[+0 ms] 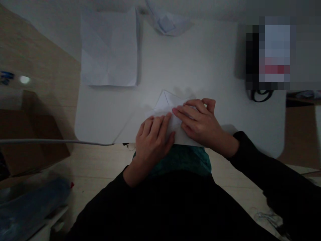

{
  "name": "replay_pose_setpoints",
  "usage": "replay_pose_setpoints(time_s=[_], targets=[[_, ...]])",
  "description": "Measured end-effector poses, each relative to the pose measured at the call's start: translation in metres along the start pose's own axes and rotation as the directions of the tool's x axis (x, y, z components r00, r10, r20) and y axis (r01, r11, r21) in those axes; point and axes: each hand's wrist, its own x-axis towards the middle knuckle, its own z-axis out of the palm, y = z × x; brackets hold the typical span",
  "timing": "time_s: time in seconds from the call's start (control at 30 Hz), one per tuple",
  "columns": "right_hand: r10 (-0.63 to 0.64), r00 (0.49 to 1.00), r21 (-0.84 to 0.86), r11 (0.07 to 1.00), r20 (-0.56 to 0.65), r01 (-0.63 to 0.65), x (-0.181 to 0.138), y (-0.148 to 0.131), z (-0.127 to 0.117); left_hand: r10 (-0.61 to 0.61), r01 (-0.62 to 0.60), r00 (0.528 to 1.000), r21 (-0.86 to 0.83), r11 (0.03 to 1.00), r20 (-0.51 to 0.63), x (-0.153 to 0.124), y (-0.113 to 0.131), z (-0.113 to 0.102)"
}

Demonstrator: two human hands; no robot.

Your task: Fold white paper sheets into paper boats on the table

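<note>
A folded sheet of white paper [163,100] lies on the white table near its front edge, with a pointed peak facing away from me. My left hand [153,135] rests on the paper's near left part, fingers stretched forward and thumb held apart. From the right, my right hand [199,118] presses its extended fingers on the paper's right side; its little finger is raised. The two index fingertips nearly meet at the middle of the paper. Both hands hide much of its lower part.
A stack of creased white paper [109,48] sits at the table's back left. A folded paper piece [168,23] stands at the back. At right are a blurred-out object [277,50] and a black loop [262,96]. Cardboard boxes [37,134] stand on the left floor.
</note>
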Motion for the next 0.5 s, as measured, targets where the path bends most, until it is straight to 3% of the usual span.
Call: replay_pose_setpoints(time_s=[0.3,0.5], targets=[[0.118,0.984,0.026,0.993,-0.132,-0.115,-0.022,0.02,-0.009,-0.061,0.066,0.996,0.066,0.996,-0.071,-0.02,-0.012,-0.014],[0.099,0.966,-0.042,0.993,-0.237,-0.112,-0.024,0.025,-0.002,-0.097,0.11,0.987,0.092,0.99,-0.132,-0.025,-0.028,-0.025]])
